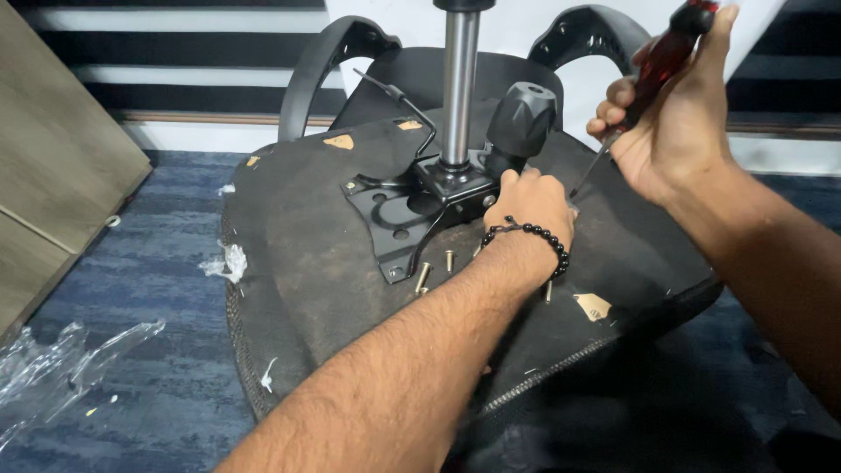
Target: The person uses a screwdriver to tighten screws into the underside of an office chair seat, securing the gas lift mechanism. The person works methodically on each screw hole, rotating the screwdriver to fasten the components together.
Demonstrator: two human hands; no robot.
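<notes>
- My right hand (pixel 670 131) is wrapped around a screwdriver (pixel 653 74) with a glossy, translucent red handle; its thin steel shaft slants down from the palm toward my left hand.
- My left hand (pixel 530 206), a black bead bracelet (pixel 534 236) on the wrist, has its fingers curled down at the edge of the black metal plate (pixel 394 223); I cannot tell what they pinch, as the knuckles hide the tips.
- The plate is flat, stamped and punched with holes, and lies on the rough, dark underside of an upturned chair seat (pixel 307 289).
- Just beyond my left knuckles stands a ribbed black plastic knob (pixel 521 118), and beside it a polished steel column (pixel 459 88) rises out of frame.
- Brass-coloured screws (pixel 423 278) lie loose beside my left wrist.
- Two curved black armrests (pixel 324 66) stand beyond the plate.
- Blue carpet (pixel 149 263) lies under the seat, with crumpled clear plastic wrap (pixel 61 368) far off to the left of my forearm.
</notes>
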